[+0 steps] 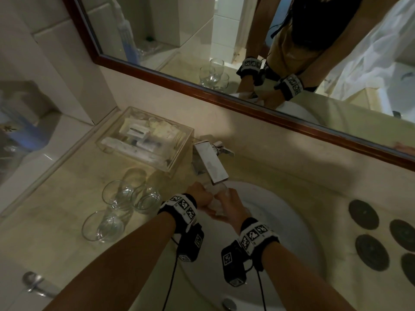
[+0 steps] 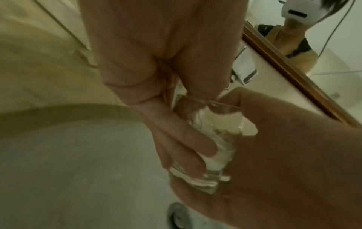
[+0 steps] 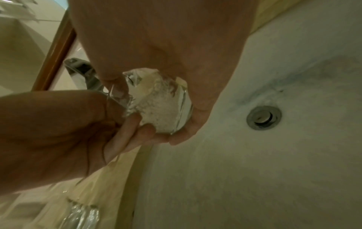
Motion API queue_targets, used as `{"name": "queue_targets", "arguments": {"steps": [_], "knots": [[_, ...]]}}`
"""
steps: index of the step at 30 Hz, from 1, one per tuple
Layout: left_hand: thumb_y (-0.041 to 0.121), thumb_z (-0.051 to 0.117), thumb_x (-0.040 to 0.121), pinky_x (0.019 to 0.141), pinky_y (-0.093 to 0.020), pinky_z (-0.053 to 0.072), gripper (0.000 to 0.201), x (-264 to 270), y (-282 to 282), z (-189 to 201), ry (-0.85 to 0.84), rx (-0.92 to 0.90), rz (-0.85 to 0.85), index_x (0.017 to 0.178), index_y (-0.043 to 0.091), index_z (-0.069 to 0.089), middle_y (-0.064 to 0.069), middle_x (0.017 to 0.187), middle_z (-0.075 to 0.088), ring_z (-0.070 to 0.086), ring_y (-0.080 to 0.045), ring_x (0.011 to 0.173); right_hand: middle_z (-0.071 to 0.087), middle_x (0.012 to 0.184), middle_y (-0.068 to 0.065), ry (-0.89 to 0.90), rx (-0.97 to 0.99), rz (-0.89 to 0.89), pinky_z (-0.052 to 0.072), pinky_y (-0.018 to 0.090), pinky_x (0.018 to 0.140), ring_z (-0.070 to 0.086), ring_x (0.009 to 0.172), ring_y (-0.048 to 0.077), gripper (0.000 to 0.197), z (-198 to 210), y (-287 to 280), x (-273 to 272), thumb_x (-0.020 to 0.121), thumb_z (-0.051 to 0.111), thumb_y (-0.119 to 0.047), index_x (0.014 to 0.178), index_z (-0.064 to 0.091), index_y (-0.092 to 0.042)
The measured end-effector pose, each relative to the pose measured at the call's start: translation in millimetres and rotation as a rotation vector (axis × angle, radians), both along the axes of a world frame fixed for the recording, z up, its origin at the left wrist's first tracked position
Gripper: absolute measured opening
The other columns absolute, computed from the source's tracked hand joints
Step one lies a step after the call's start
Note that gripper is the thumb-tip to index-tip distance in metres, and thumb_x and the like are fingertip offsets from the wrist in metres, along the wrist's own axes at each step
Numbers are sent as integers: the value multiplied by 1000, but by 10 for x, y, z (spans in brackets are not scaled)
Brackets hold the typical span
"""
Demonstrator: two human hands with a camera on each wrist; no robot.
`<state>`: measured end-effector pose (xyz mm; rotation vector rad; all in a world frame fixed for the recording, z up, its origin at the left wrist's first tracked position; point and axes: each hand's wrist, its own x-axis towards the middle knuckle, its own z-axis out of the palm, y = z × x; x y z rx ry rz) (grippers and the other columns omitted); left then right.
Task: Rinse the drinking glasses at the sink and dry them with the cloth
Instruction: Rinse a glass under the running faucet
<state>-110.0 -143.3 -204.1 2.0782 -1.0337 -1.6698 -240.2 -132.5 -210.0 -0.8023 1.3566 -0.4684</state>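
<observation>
Over the white sink point(image 1: 280, 221), just under the chrome faucet point(image 1: 211, 162), both hands hold one clear drinking glass point(image 1: 216, 198). My left hand point(image 1: 198, 195) pinches its wall, thumb at the rim and fingers point(image 2: 182, 139) along the outside. From the other side my right hand point(image 1: 231, 207) wraps around the glass point(image 3: 156, 100). A white, textured mass fills the glass point(image 2: 215, 139); I cannot tell whether it is cloth or foaming water. Several more clear glasses point(image 1: 116, 196) stand upright on the counter left of the sink.
A clear tray of toiletries point(image 1: 146, 140) sits behind the glasses, left of the faucet. Dark round coasters point(image 1: 363, 214) lie on the counter right of the basin. The drain point(image 3: 263, 117) is below the hands. A framed mirror point(image 1: 224, 52) runs along the back wall.
</observation>
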Motion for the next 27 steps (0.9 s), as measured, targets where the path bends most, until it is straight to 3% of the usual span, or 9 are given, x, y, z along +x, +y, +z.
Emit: {"name": "queue_targets", "arguments": {"steps": [2, 5, 7, 11, 14, 16, 20, 24, 27], "knots": [[-1, 66, 79, 75, -46, 59, 19, -14, 5, 26, -8, 41, -45, 96, -8, 61, -20, 97, 67, 68, -35, 85, 56, 113, 7, 96, -5, 91, 60, 42, 74, 60, 92, 24, 27, -7, -38, 4, 95, 48, -28, 118, 49, -13], [-1, 56, 90, 65, -49, 59, 19, -22, -46, 19, -76, -32, -99, 106, -10, 59, -26, 106, 64, 68, -41, 88, 55, 110, 11, 203, -6, 211, 56, 37, 66, 58, 88, 28, 26, 5, -93, 7, 96, 41, -30, 113, 51, -12], [3, 54, 92, 69, -51, 58, 14, -24, -66, 1, -140, -84, -136, 100, -8, 59, -27, 106, 63, 67, -41, 88, 55, 112, 13, 232, -19, 243, 54, 36, 65, 59, 91, 30, 27, -16, -115, 4, 97, 40, -32, 113, 50, -13], [10, 53, 88, 71, -38, 53, 15, -10, -51, -48, -212, -81, -127, 76, 1, 49, -19, 98, 60, 63, -33, 92, 55, 118, 10, 195, -10, 108, 59, 44, 78, 60, 101, 29, 31, -105, -117, -6, 94, 46, -38, 120, 47, -21], [18, 56, 82, 70, -35, 53, 25, -23, -39, -68, -155, -49, -70, 92, -5, 53, -16, 99, 61, 61, -29, 87, 54, 121, 9, 118, 8, -1, 59, 46, 78, 59, 105, 29, 33, -151, -85, 22, 92, 47, -31, 123, 45, -20], [23, 57, 76, 75, -42, 58, 39, -27, -29, -64, -121, -12, -53, 102, -7, 56, -20, 102, 65, 66, -32, 85, 53, 123, 12, 91, 23, -20, 60, 44, 74, 58, 107, 32, 33, -172, -84, 34, 91, 47, -26, 123, 45, -18], [5, 62, 86, 56, -27, 55, 25, -61, -34, -10, -190, 29, -186, 107, 3, 49, -13, 104, 59, 66, -24, 79, 51, 124, 15, 156, 30, 83, 59, 49, 73, 54, 108, 37, 23, -160, -165, 46, 89, 42, -16, 112, 48, -13], [7, 57, 91, 80, -29, 51, 36, -78, -90, -52, -324, -119, -318, 127, 1, 51, -16, 127, 57, 61, -30, 109, 50, 121, 16, 244, 16, 249, 58, 50, 73, 54, 106, 40, 17, -120, -179, 62, 94, 38, -17, 106, 48, -11], [6, 48, 94, 82, -35, 55, 28, -68, -94, -63, -363, -160, -274, 121, 0, 55, -18, 118, 61, 63, -33, 102, 52, 116, 15, 256, -25, 260, 59, 47, 72, 55, 104, 38, 16, -120, -162, 42, 96, 38, -22, 103, 49, -12]]}}
